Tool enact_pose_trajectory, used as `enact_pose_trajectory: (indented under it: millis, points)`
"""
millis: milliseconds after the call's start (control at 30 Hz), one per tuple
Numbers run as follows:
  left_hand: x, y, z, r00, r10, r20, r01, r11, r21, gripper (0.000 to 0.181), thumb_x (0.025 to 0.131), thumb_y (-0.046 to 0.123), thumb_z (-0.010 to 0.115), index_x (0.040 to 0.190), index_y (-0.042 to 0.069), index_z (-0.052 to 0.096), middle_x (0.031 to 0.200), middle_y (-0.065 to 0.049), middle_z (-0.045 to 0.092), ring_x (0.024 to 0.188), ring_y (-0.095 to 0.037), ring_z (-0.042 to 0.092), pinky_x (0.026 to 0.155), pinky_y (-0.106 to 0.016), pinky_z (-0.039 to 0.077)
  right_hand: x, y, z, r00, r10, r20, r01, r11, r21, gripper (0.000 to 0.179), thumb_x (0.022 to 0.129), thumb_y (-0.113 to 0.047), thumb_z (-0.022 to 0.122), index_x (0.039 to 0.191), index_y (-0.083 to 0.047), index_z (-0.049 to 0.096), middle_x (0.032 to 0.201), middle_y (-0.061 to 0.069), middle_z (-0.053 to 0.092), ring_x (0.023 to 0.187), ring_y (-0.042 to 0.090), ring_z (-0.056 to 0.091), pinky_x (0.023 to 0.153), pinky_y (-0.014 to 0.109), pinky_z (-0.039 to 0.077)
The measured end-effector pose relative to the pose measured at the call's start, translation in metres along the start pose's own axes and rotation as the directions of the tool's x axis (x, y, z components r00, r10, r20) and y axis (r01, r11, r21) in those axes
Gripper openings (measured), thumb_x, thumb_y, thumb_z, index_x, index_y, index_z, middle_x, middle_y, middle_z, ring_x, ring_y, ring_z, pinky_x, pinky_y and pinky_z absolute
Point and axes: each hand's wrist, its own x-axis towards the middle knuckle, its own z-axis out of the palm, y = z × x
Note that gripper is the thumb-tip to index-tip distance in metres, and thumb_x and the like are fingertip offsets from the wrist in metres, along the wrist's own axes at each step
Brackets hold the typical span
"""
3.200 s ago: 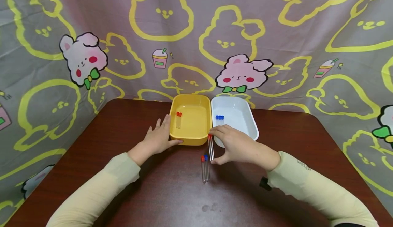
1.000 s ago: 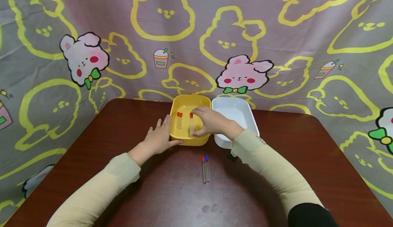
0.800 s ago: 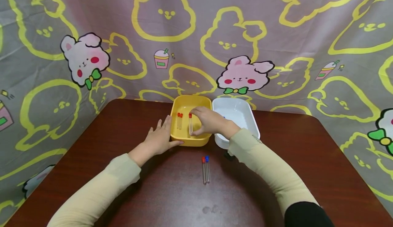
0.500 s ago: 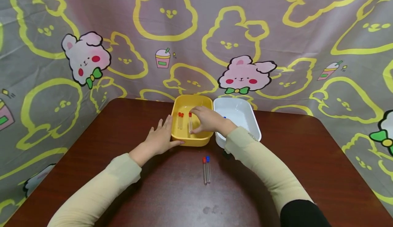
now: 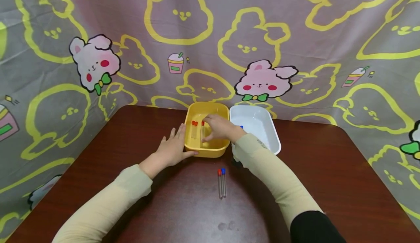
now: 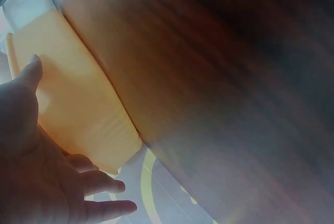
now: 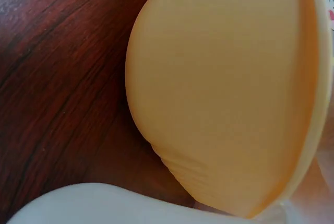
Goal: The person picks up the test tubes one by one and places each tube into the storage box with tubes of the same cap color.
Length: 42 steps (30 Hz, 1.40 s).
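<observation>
Inside the yellow tray (image 5: 208, 153), my right hand (image 5: 219, 128) pinches a red-capped test tube (image 5: 202, 131) lengthwise, thumb at its lower end and fingers at the cap. Left of it lie two more red-capped test tubes (image 5: 194, 130), side by side. My left hand (image 5: 171, 149) rests against the tray's left side, fingers spread and thumb along the front. In the left wrist view, that hand (image 6: 42, 174) touches the outer wall of the yellow tray (image 6: 83, 98). The right wrist view shows the yellow tray's outside (image 7: 219, 93); the tube is hidden there.
A white tray (image 5: 262, 130) stands right beside the yellow one, a blue cap (image 5: 241, 127) showing past my right wrist. On the brown table (image 5: 170, 206) in front lie a red-capped test tube (image 5: 220, 185) and a blue-capped one (image 5: 224, 184). A patterned curtain (image 5: 203, 16) hangs behind.
My right hand has carried the red-capped test tube from near the white tray's front leftward into the yellow tray, then slightly lower and closer to the two tubes. The left hand stays at the tray.
</observation>
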Motion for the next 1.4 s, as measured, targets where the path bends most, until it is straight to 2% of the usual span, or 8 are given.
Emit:
enact_pose_trajectory:
  millis: [367, 633, 1033, 1400]
  points:
    - [0.001, 0.0, 0.0, 1.0, -0.001, 0.006, 0.001, 1.0, -0.007, 0.117, 0.092, 0.065, 0.064, 0.163, 0.0, -0.001, 0.17, -0.018, 0.003, 0.153, -0.045, 0.013, 0.114, -0.068, 0.023, 0.013, 0.001, 0.007, 1.0, 0.027, 0.014, -0.027, 0.999, -0.02, 0.095, 0.085, -0.055, 0.081, 0.152, 0.001, 0.046, 0.154, 0.019, 0.047, 0.141, 0.035, 0.044, 0.118, 0.042, 0.031]
    - [0.002, 0.0, -0.002, 1.0, 0.01, -0.006, -0.01, 1.0, -0.009, 0.116, 0.093, 0.065, 0.064, 0.163, 0.0, -0.001, 0.17, -0.018, 0.003, 0.153, -0.045, 0.012, 0.115, -0.068, 0.022, 0.021, 0.006, 0.008, 0.998, 0.061, 0.011, -0.061, 0.998, 0.032, 0.094, 0.084, -0.053, 0.082, 0.153, -0.001, 0.045, 0.156, 0.016, 0.045, 0.145, 0.033, 0.04, 0.119, 0.041, 0.029]
    - [0.001, -0.001, 0.001, 1.0, 0.009, -0.001, -0.009, 1.0, -0.002, 0.116, 0.093, 0.066, 0.063, 0.163, -0.001, 0.0, 0.17, -0.018, 0.004, 0.152, -0.045, 0.013, 0.114, -0.068, 0.023, 0.031, 0.005, 0.015, 0.998, 0.036, 0.053, -0.04, 0.996, 0.076, 0.092, 0.085, -0.053, 0.081, 0.154, -0.003, 0.046, 0.156, 0.015, 0.045, 0.145, 0.032, 0.038, 0.12, 0.04, 0.027]
    - [0.001, -0.002, 0.002, 1.0, 0.011, -0.015, -0.011, 1.0, -0.006, 0.116, 0.092, 0.065, 0.065, 0.163, -0.001, 0.001, 0.17, -0.018, 0.006, 0.152, -0.046, 0.015, 0.114, -0.069, 0.023, 0.033, 0.004, 0.015, 0.998, 0.05, 0.043, -0.054, 0.995, 0.084, 0.089, 0.085, -0.049, 0.082, 0.151, -0.001, 0.048, 0.153, 0.017, 0.048, 0.143, 0.031, 0.041, 0.12, 0.039, 0.028]
